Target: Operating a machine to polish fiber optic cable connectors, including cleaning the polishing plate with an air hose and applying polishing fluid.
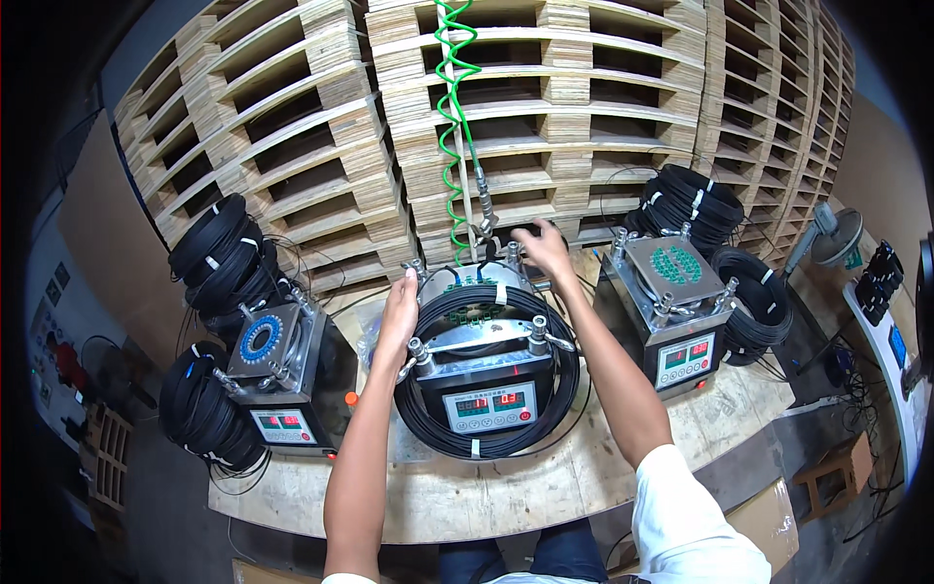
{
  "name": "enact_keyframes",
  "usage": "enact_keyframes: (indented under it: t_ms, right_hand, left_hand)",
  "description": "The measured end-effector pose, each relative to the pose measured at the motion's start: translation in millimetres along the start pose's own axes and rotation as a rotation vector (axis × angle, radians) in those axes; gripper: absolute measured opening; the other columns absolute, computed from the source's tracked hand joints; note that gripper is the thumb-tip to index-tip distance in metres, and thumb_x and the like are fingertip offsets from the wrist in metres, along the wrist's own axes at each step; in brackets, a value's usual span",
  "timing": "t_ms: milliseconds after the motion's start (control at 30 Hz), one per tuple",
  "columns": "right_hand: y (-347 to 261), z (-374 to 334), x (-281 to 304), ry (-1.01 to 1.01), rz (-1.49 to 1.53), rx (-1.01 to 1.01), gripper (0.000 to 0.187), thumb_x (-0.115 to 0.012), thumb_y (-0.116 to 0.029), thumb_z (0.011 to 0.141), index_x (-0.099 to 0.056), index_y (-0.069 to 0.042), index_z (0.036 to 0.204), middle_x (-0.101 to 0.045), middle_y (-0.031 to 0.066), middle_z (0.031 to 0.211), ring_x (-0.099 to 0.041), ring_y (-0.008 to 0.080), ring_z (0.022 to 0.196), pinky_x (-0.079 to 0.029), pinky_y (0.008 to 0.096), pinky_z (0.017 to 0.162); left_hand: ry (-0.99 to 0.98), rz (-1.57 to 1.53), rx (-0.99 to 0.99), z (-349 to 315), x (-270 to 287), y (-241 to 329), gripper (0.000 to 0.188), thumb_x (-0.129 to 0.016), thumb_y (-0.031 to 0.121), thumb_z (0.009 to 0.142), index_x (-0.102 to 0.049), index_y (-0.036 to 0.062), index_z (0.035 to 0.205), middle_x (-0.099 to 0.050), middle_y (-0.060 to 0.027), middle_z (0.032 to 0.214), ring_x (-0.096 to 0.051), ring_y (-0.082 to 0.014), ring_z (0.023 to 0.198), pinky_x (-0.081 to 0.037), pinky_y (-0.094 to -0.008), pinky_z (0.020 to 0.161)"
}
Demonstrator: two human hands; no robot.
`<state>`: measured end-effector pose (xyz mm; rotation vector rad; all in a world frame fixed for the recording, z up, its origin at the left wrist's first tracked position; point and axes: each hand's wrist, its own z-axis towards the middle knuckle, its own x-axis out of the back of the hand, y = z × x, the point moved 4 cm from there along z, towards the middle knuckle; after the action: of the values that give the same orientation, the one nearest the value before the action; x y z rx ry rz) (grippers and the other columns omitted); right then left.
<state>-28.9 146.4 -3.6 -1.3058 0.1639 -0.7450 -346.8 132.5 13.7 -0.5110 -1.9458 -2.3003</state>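
Note:
A coil of black cable (476,447), bound with white ties, hangs around the middle metal machine (486,368), which has a digital panel (489,407) with red and green digits. My left hand (398,316) is upright beside the machine's left edge, next to the coil, its visible fingers stretched out; part of it is turned from view. My right hand (545,247) is raised over the back right corner, close to a metal post (514,255), fingers apart and partly bent, with nothing seen in them. Black leads run into the machine's top, near the green air-gun hose (457,117).
Similar machines stand left (261,341) and right (671,268) on the wooden table (584,457). Black cable coils (219,258) are stacked at the left, and more coils (754,302) at the right. Wooden pallets (564,107) rise behind. An orange knob (351,398) is beside the left machine.

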Motion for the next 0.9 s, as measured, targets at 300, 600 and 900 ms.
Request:
enact_keyframes:
  t_ms: [300,600,900]
  right_hand:
    - [-24,3,-39,-0.148,-0.216,0.326,0.055,-0.074,-0.018,0.082,-0.055,0.005,0.128,-0.071,0.0259,0.115,-0.071,0.0342,0.1,-0.056,0.0413,0.089]
    - [-36,3,-48,-0.666,0.211,-0.054,0.052,-0.047,-0.036,0.105,-0.053,0.002,0.14,-0.072,0.015,0.116,-0.069,0.0207,0.106,-0.05,0.033,0.095]
    - [-96,-95,10,-0.266,0.158,-0.054,0.065,-0.046,-0.053,0.105,-0.044,-0.01,0.153,-0.059,0.0133,0.135,-0.06,0.0194,0.108,-0.049,0.0315,0.089]
  left_hand:
    - [0.035,-0.05,-0.031,11,2,-16,0.075,-0.042,0.059,0.104,-0.051,-0.0078,0.138,-0.058,-0.0261,0.136,-0.053,-0.0328,0.13,-0.037,-0.0376,0.11]
    - [-0.207,-0.68,0.504,31,29,-56,0.058,-0.062,0.051,0.099,-0.05,0.0144,0.143,-0.065,-0.0096,0.106,-0.058,-0.0128,0.071,-0.056,-0.0309,0.063]
    - [-0.152,-0.566,0.461,114,41,-92,0.038,-0.072,0.049,0.093,-0.07,0.0218,0.119,-0.067,0.01,0.11,-0.04,-0.0094,0.08,-0.037,-0.0307,0.075]
